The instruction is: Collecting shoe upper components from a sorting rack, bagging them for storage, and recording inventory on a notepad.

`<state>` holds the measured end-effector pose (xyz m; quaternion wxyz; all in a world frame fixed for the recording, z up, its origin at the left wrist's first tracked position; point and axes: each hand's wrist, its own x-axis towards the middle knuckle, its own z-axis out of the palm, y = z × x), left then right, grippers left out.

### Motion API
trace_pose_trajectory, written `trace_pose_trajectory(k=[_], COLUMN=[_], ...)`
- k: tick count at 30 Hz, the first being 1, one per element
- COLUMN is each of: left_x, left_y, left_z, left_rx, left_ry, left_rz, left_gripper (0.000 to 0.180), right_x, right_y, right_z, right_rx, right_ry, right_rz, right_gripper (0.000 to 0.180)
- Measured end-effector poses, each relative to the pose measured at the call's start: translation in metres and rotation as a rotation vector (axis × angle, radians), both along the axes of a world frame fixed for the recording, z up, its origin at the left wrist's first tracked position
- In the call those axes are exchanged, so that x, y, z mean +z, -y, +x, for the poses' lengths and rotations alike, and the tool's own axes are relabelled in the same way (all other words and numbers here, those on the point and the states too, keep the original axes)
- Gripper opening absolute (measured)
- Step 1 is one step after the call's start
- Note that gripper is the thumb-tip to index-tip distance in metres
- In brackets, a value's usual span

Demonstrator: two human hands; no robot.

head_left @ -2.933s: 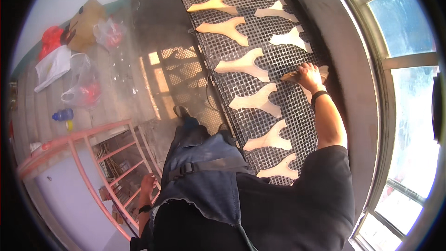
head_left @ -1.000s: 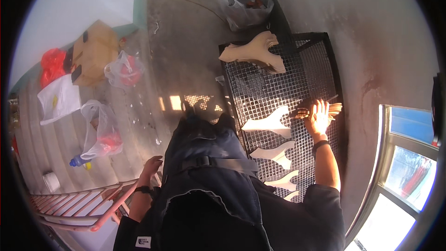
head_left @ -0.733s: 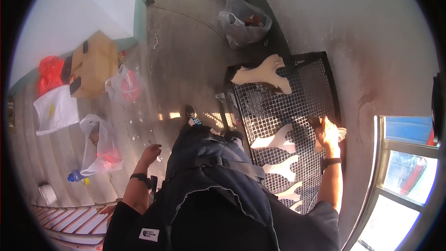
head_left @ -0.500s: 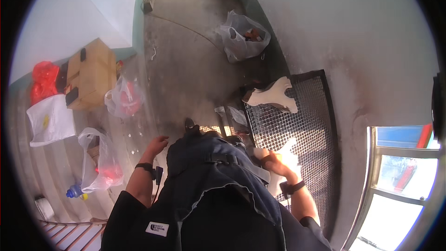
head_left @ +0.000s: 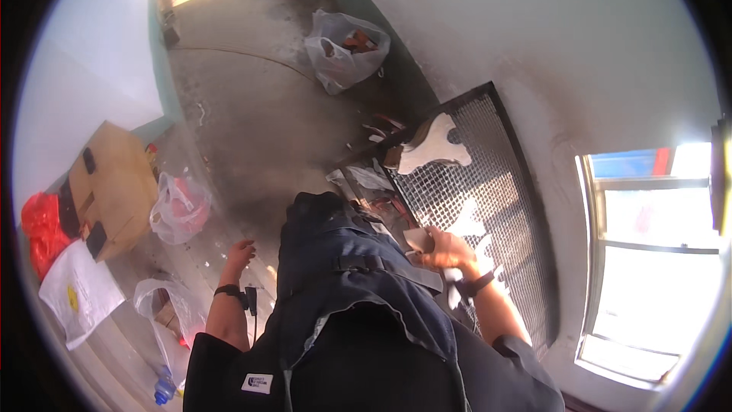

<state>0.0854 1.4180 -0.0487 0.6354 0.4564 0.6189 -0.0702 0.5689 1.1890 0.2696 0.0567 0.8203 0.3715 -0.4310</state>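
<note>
We see the wire-mesh rack (head_left: pixel 488 206) running through centre right of the frame, along the wall. One pale Y-shaped piece (head_left: pixel 435 146) lies at its upper end. At centre, our right hand (head_left: pixel 446 250) has its grip clamped on a pale cut piece (head_left: pixel 419 240), held at the rack's near edge. At lower left, our left hand (head_left: pixel 239 253) hangs free above the floor (head_left: pixel 252 122), fingers loosely curled, holding nothing.
</note>
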Motion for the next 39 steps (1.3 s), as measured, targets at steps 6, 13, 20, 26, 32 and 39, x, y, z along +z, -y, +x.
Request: trace_pose_trajectory(k=[6,13,20,26,32,39], left_x=[0.017,0.079,0.164,0.242,0.258,0.252], left_y=[-0.011,-0.051,-0.077,-0.073,-0.026,0.003], left_z=[0.027,0.146,0.269,0.407,0.507,0.526], left_rx=[-0.015,-0.088,-0.253,-0.61,-1.301,-1.567], left_ry=[0.045,0.245,0.461,0.561,0.263,0.025], left_rz=[-0.03,0.158,0.22,0.446,0.98,1.21], left_gripper=[0.043,0.04,0.039,0.047,0.116,0.119], right_x=[0.072,-0.023,-0.034,-0.008,-0.074,-0.064], right_y=[-0.099,-0.164,-0.144,-0.08,-0.066,-0.059], right_z=[0.062,0.13,0.139,0.175,0.186,0.204], right_rx=[0.429,0.748,0.676,0.068,0.123,0.141], right_ry=[0.32,0.181,0.166,0.456,0.659,0.397], right_rz=[0.284,0.429,0.821,0.632,0.634,0.529], right_gripper=[0.039,0.048,0.08,0.089,0.084,0.064])
